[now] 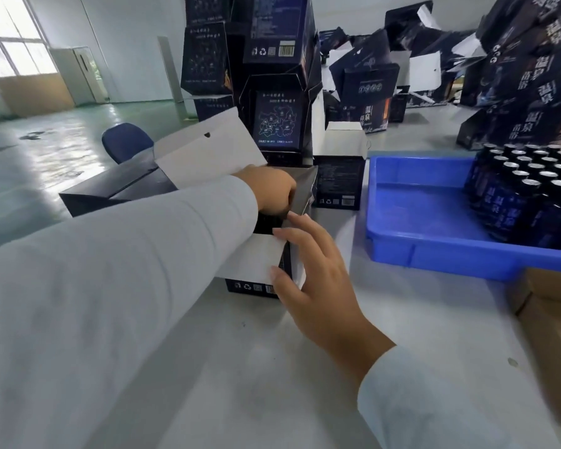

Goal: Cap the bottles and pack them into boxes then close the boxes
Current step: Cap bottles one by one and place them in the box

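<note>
A dark box [256, 286] with white inner flaps stands open on the grey table in front of me. My left hand [272, 189] reaches over its top, fingers curled down into the opening; what they hold is hidden. My right hand [318, 280] lies against the box's right side, its straight fingers touching the side flap and the white front flap [250, 257]. Several dark blue bottles [528, 196] with silver tops stand packed together at the right end of a blue tray [415, 251].
Closed dark boxes are stacked in a tower [272, 76] right behind the open box. An open box [340, 170] stands beside the tray. More open boxes crowd the back right. A brown carton [554, 312] sits at the right edge. A blue chair [127, 140] is at left.
</note>
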